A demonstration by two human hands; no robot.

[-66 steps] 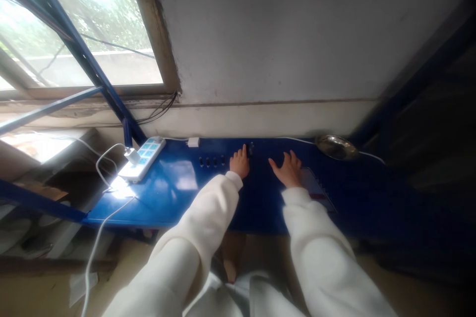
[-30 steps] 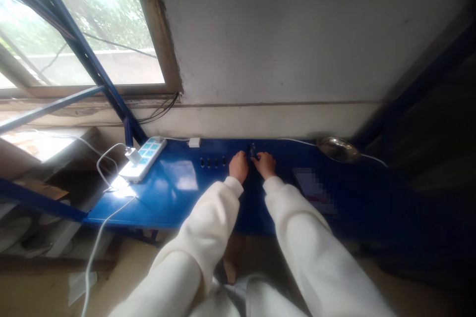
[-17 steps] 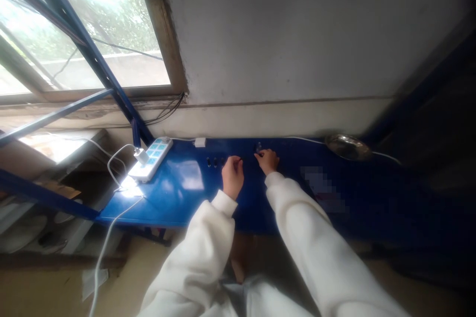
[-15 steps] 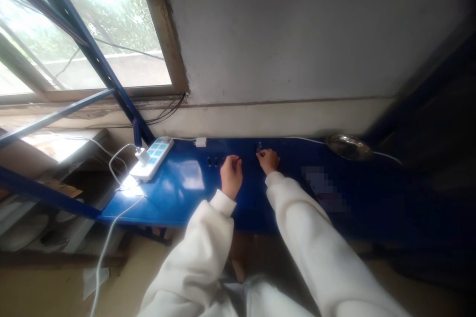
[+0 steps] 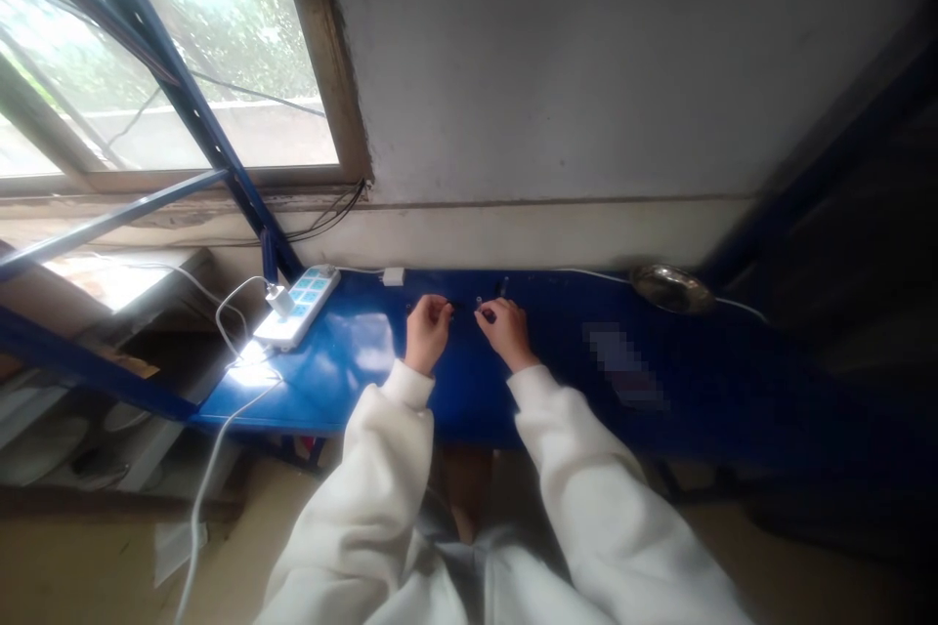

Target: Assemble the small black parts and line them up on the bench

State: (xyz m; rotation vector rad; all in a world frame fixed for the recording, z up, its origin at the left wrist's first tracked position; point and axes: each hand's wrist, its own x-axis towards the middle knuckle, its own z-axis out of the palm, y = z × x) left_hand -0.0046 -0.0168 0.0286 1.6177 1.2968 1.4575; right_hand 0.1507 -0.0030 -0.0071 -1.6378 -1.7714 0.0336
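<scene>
Above the blue table, my left hand is closed in a pinch on a small dark piece, too small to name. My right hand faces it from the right, thumb and finger pinched on a small clear piece. A short gap separates the two pieces. Just behind my right fingers stands or lies another small, partly clear thing; its kind does not show. Part of a small dark item peeks out at the left edge of my left hand, mostly hidden behind it.
A white power strip with a plugged-in white charger lies at the table's left end. Against the wall are a white adapter and a shiny metal plate. A white cable hangs over the front left edge.
My right hand has come left, away from the small items at the back, bringing a clear piece. My left hand has shifted slightly left, now covering the small dark items there.
</scene>
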